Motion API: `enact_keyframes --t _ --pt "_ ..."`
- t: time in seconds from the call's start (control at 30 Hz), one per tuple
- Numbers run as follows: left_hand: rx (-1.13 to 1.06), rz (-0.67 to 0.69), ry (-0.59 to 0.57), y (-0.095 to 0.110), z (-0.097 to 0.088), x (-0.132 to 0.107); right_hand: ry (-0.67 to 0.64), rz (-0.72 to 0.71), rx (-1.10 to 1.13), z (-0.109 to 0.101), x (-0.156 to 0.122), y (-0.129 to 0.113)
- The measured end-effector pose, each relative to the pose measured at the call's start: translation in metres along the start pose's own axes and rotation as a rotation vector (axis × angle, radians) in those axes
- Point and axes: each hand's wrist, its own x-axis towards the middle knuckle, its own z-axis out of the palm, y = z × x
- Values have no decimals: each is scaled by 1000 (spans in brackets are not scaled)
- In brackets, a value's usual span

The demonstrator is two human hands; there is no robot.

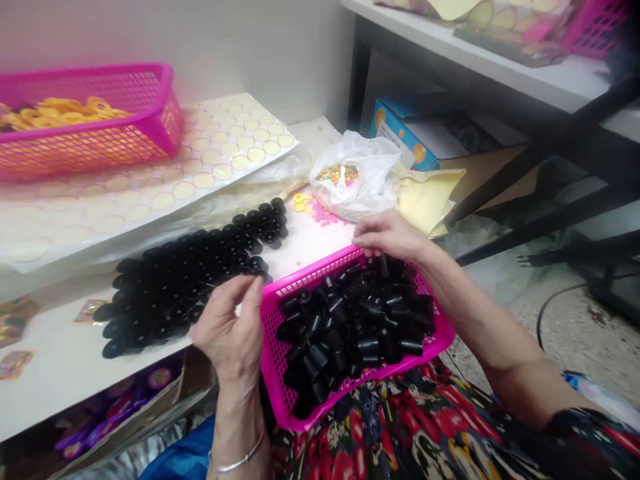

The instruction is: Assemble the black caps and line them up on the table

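Note:
My left hand (233, 327) is closed, its thumb and forefinger brought together beside the left rim of a pink plastic basket (279, 415). Right at those fingertips is a black plastic cup (257, 265); whether they grip it is hidden. Over the basket's far rim, my right hand (387, 235) has its fingers bent and pressed together, and what they hold, if anything, does not show. Loose black cap-like pieces (370, 348) fill the basket on my lap. Left of it, similar black pieces (175, 277) stand in close rows on the white table (55, 333).
Another pink basket (167, 113) with yellow ring pieces (75, 112) rests on a sheet of round stickers (240, 143). Behind my hands lie a plastic bag (370, 180) of colourful beads and scattered pink bits (325, 213). A dark metal frame (530, 173) stands at right.

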Motion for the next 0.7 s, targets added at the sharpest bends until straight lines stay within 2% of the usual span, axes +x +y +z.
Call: enact_keyframes --t 0.03,0.07,0.17,0.23,0.33,0.43,0.53,0.63,0.7 --pt "14 96 -79 9 8 -2 11 7 -63 -2 -12 10" --pt "29 170 -225 16 18 -4 19 10 -132 -2 -24 20" --pt "174 317 -727 24 55 -8 34 -19 -358 4 -50 44" --pt "327 398 -907 23 77 -12 61 -47 -483 9 -64 54" --pt "510 474 -974 22 97 -17 98 -63 -556 13 -81 62" --pt "596 449 -960 24 103 -19 69 -19 -608 19 -95 64" --pt "593 395 -949 22 103 -16 20 114 -760 30 -101 61" --pt "531 372 -1024 16 102 -11 10 227 -839 43 -99 55" --pt "470 387 -1078 12 100 -8 -10 250 -832 47 -94 52"
